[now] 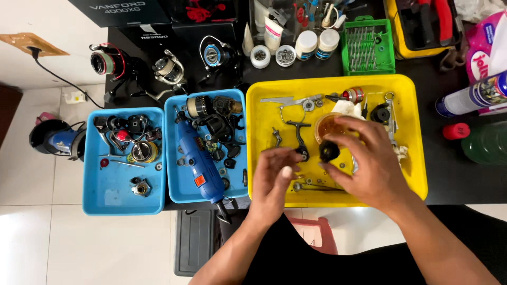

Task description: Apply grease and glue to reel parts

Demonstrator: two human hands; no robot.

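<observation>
So the thing in play here is a small black round part (329,151), looks like a knob or cap off a fishing reel, dark and kinda glossy, chunky for its size; it sits right over the middle of the yellow tray (415,158), just in front of a little amber cup (326,125); the right hand (369,161) comes in from the right and curls over it, fingertips pinching it at the left edge of the hand, so it's grasping that black part; the left hand (274,177) is just beside it on the left, fingers bent and closing on the lower end of a thin black crank arm (299,138) that runs up the tray away from the hand; the two hands are near each other but not touching, with the black part between them and closer to the right one; loose metal bits and a flat wrench (314,186) lie in the tray right below the hands; left of that are two blue trays, the nearer one (179,187) holding a blue rotary tool (198,163) and reel pieces, the far one (113,198) holding small parts; all of it sits on a dark tabletop (459,174).
</observation>
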